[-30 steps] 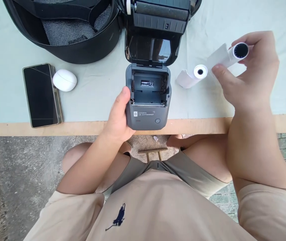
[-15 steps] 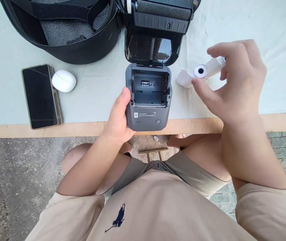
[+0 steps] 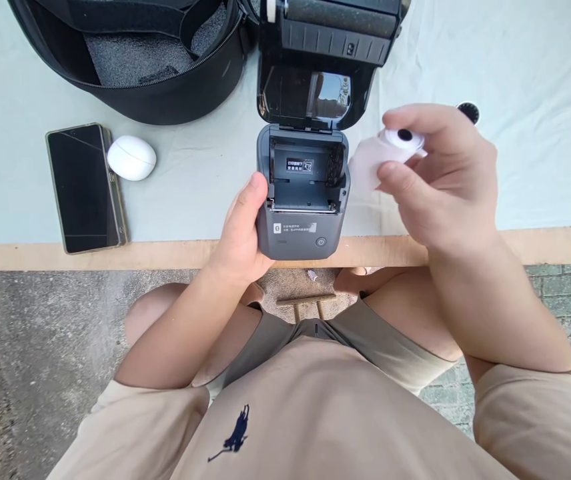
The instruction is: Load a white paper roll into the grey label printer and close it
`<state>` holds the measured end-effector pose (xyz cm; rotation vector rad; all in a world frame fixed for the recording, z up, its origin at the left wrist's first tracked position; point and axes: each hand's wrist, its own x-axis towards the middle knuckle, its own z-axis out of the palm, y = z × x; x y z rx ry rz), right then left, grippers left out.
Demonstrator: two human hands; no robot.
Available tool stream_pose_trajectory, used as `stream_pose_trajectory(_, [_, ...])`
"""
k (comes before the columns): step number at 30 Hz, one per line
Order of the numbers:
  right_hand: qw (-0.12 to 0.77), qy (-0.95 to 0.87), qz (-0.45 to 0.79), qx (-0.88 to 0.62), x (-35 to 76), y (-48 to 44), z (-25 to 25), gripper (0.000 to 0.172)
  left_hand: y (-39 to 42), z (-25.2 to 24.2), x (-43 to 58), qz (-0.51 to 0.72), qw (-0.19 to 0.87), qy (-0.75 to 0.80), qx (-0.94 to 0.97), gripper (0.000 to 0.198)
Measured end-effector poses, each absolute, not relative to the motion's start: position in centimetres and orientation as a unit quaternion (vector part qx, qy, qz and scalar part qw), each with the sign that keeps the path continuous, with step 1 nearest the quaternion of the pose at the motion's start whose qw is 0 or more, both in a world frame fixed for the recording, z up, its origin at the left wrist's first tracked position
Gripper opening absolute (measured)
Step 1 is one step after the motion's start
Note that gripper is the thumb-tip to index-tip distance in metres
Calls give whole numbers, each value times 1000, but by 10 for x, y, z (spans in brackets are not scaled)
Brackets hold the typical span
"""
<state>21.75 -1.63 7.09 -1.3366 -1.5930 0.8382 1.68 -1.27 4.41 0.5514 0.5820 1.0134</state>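
Note:
My left hand (image 3: 243, 230) grips the left side of a dark grey label printer (image 3: 298, 230), thumb along its edge. The printer's lid (image 3: 310, 100) is swung up and back, and the bay inside it is bare apart from a small printed sticker. To the right of the printer, my right hand (image 3: 440, 173) pinches a white paper roll (image 3: 400, 141) between thumb and fingers. A loose end of the paper hangs toward the printer, and the roll's dark core hole faces up toward me.
An open black zip case (image 3: 150, 100) with grey foam stands at the back left. A smartphone (image 3: 85, 190) lies by the table's front edge, beside a white rounded case (image 3: 132, 158). Behind my right hand is a small dark round object (image 3: 468, 112). A wooden strip (image 3: 175, 255) edges the table.
My right hand has closed on the paper roll and lifted it. The hand has moved slightly left. My left hand still holds the printer, which has barely shifted.

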Motion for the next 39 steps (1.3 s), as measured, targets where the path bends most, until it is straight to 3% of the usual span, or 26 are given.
stream_pose_trajectory(2, [451,-542,477,-525,214,-14,69,45,-13,43,17,470,800,270,256,58])
stream_pose_trajectory(4, [436,-453,577,-522,212,-9,69,43,-13,43,17,468,803,268,254,57])
stream_pose_trajectory(7, [409,-429,610,-526,214,-5,70,39,-12,43,16,463,805,266,259,54])
stream_pose_trajectory(12, [438,-504,519,-534,214,-10,75,46,-12,47,16,457,802,272,270,56])
stream_pose_trajectory(18, [464,-701,244,-482,195,-22,96,48,-12,50,20,454,796,304,262,59])
stream_pose_trajectory(23, [340,-794,122,-489,176,-20,105,52,-13,47,21,459,794,300,263,48])
stream_pose_trajectory(30, [236,-802,7,-548,169,-14,97,10,-15,47,19,455,791,301,276,26])
stream_pose_trajectory(39, [327,-820,-43,-467,174,-16,90,11,-15,46,18,457,795,292,272,30])
